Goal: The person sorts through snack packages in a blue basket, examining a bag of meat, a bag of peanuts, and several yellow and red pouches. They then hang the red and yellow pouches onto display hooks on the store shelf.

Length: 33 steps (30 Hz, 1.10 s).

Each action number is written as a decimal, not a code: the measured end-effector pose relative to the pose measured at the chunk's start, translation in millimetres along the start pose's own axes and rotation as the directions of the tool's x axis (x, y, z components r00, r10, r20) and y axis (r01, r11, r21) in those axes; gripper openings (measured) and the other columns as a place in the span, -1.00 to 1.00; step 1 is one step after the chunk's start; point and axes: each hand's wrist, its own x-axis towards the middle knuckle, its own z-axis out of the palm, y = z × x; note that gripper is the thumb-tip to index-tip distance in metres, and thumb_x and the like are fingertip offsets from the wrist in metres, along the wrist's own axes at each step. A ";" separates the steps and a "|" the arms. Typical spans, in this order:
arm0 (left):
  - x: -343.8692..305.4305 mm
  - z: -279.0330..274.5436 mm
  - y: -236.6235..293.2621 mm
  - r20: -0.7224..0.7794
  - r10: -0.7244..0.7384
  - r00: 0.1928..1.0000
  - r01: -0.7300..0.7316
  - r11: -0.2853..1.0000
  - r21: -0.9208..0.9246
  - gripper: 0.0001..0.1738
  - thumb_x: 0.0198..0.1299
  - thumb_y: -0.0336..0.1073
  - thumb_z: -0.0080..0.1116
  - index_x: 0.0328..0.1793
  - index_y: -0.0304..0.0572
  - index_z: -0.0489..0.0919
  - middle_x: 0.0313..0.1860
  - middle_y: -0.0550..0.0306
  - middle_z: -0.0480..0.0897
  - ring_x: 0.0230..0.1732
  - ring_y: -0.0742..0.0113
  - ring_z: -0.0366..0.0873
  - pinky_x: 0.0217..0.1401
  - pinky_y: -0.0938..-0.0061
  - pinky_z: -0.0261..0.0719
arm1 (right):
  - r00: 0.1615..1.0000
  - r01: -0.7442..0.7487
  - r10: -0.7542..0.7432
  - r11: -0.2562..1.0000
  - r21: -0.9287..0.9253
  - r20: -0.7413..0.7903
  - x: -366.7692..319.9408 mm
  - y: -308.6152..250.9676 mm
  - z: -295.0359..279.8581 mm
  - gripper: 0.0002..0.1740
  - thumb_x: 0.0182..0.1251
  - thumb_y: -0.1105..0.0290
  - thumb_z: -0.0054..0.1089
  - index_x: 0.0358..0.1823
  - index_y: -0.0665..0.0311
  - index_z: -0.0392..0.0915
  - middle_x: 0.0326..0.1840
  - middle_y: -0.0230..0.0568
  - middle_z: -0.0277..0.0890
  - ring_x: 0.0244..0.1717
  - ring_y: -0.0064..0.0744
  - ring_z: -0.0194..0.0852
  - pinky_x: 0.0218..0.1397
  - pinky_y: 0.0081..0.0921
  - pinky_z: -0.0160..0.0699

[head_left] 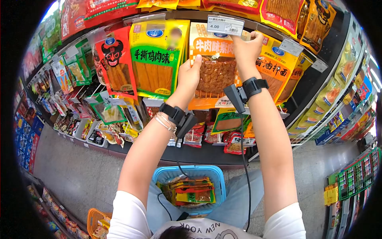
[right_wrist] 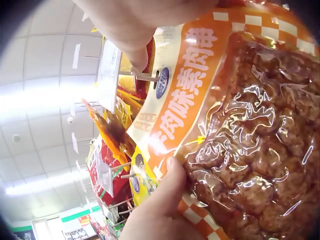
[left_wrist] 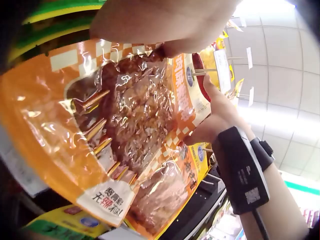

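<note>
An orange-and-cream packet of brown meat-style snack (head_left: 217, 73) hangs at a metal hook (right_wrist: 142, 76), which passes by the hole in its top. My left hand (head_left: 188, 77) grips the packet's left edge, thumb on the front; its other fingers are hidden behind. At the upper right, my right hand (head_left: 247, 51) holds the packet's top corner, with fingers curled beside the price tag (head_left: 225, 26). The right wrist view has a finger of that hand close to the hook. Yellow packets (head_left: 159, 57) hang to the left, and another yellow packet (head_left: 276, 65) to the right.
Below, a blue basket (head_left: 220, 175) holds several snack packets. An orange basket (head_left: 92, 223) stands on the floor at lower left. Shelves of hanging packets curve around both sides, and a dark shelf edge (head_left: 139, 156) runs below. Cables hang from both wrist cameras.
</note>
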 end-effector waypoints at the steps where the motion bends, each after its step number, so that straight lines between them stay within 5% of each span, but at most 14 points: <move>1: 2.9 -1.7 -0.7 -0.006 0.006 1.000 -0.005 0.998 0.066 -0.61 0.37 -0.07 -0.02 -0.18 -0.30 0.56 -0.45 0.32 0.50 -0.40 0.57 0.28 -0.28 0.55 0.34 | 1.000 0.011 -0.011 0.999 -0.037 -0.017 -0.5 0.8 0.3 -0.25 -0.28 0.03 0.54 -0.15 0.26 0.27 -0.15 -0.11 0.42 -0.08 -0.11 0.40 0.02 -0.08 0.29; 4: 12.2 -1.9 -6.5 -0.041 0.060 0.997 -0.048 0.971 0.236 -0.62 0.34 -0.07 0.01 -0.22 -0.31 0.57 -0.52 0.19 0.55 -0.45 0.51 0.37 -0.30 0.49 0.40 | 1.000 0.011 -0.013 0.992 -0.123 -0.021 -2.4 5.8 1.6 -0.29 -0.25 0.05 0.54 -0.18 0.23 0.27 -0.15 -0.14 0.42 -0.07 -0.11 0.40 0.00 -0.06 0.28; 7: 20.6 -3.5 -16.7 -0.028 0.098 0.995 -0.083 0.939 0.334 -0.65 0.30 -0.11 0.06 -0.24 -0.31 0.56 -0.39 0.04 0.64 -0.34 0.32 0.55 -0.19 0.42 0.47 | 0.999 -0.037 0.029 0.964 -0.262 -0.035 -12.5 0.6 -0.7 -0.27 -0.25 0.04 0.55 -0.18 0.23 0.26 -0.14 -0.12 0.42 -0.03 -0.09 0.40 0.00 -0.04 0.29; 13: 27.8 -27.4 -29.8 0.115 0.097 0.989 -0.146 0.800 0.581 -0.58 0.05 -0.23 0.28 0.01 -0.28 0.50 -0.10 -0.12 0.64 -0.04 0.05 0.60 0.01 0.32 0.51 | 0.999 0.033 -0.045 0.937 -0.348 -0.026 -25.5 4.3 -4.5 -0.23 -0.25 0.05 0.56 -0.11 0.24 0.25 -0.12 -0.10 0.40 0.02 -0.03 0.36 0.01 -0.04 0.31; 14: 26.0 -32.3 -27.9 0.141 0.025 0.990 -0.106 0.789 0.606 -0.43 0.00 -0.28 0.30 0.15 -0.29 0.41 -0.05 -0.12 0.63 -0.02 0.07 0.60 0.03 0.32 0.52 | 0.997 0.056 -0.069 0.936 -0.348 -0.027 -28.3 6.6 -5.4 -0.23 -0.25 0.06 0.56 -0.11 0.24 0.25 -0.11 -0.10 0.39 0.02 -0.02 0.35 0.01 -0.04 0.31; 18: -16.8 -34.7 -2.9 0.091 0.032 0.995 -0.085 0.742 0.665 -0.42 0.04 -0.38 0.25 0.21 -0.36 0.34 0.06 -0.14 0.59 -0.02 0.12 0.61 0.03 0.34 0.54 | 0.989 0.099 -0.133 0.926 -0.365 -0.071 -40.6 16.5 -9.3 -0.24 -0.25 0.14 0.55 -0.08 0.25 0.25 -0.05 -0.08 0.34 0.09 -0.01 0.28 0.04 -0.04 0.29; 21: -48.1 -43.2 -11.8 0.050 0.208 0.977 -0.190 0.739 0.647 -0.44 0.05 -0.46 0.20 0.22 -0.38 0.33 0.17 -0.19 0.50 -0.04 0.11 0.63 0.00 0.36 0.55 | 0.977 0.092 -0.155 0.927 -0.363 -0.148 -55.4 15.6 -14.9 -0.27 -0.26 0.19 0.53 -0.08 0.25 0.26 -0.02 -0.06 0.31 0.14 0.00 0.21 0.09 -0.03 0.25; 25: -100.2 -60.8 -17.1 0.036 0.265 0.964 -0.219 0.706 0.673 -0.56 0.03 -0.55 0.15 0.10 -0.30 0.42 -0.02 -0.08 0.57 -0.28 0.25 0.62 -0.22 0.41 0.56 | 0.976 0.122 -0.168 0.949 -0.289 -0.139 -90.3 22.7 -36.5 -0.38 -0.22 0.25 0.48 -0.13 0.25 0.33 -0.08 -0.10 0.34 0.07 -0.07 0.26 0.04 -0.06 0.26; 27: -126.2 -76.4 -44.7 -0.045 0.183 0.982 -0.126 0.815 0.565 -0.73 0.05 -0.49 0.14 -0.07 -0.24 0.53 -0.24 0.06 0.62 -0.35 0.36 0.58 -0.28 0.48 0.52 | 0.986 0.140 -0.154 0.976 -0.168 -0.071 -115.3 27.2 -52.6 -0.45 -0.20 0.29 0.47 -0.18 0.25 0.36 -0.14 -0.13 0.38 -0.01 -0.11 0.32 0.00 -0.12 0.29; 31: -195.8 -117.6 -107.2 0.008 -0.098 0.995 0.078 0.837 0.541 -0.82 0.16 -0.45 0.12 -0.09 -0.22 0.53 -0.33 0.26 0.58 -0.39 0.53 0.52 -0.38 0.64 0.48 | 0.997 0.073 -0.076 0.992 0.107 0.026 -199.4 33.9 -81.8 -0.67 -0.04 0.45 0.40 -0.37 0.27 0.35 -0.47 -0.33 0.36 -0.43 -0.47 0.33 -0.30 -0.48 0.36; 33: -233.1 -133.4 -130.9 -0.060 -0.337 0.940 0.317 0.791 0.524 -0.83 0.17 -0.37 0.14 -0.10 -0.19 0.55 -0.39 0.29 0.57 -0.43 0.54 0.51 -0.46 0.62 0.44 | 0.940 -0.243 0.178 0.949 0.203 0.292 -255.4 41.6 -94.1 -0.72 0.04 0.54 0.32 -0.43 0.24 0.30 -0.52 -0.42 0.33 -0.48 -0.66 0.26 -0.39 -0.65 0.27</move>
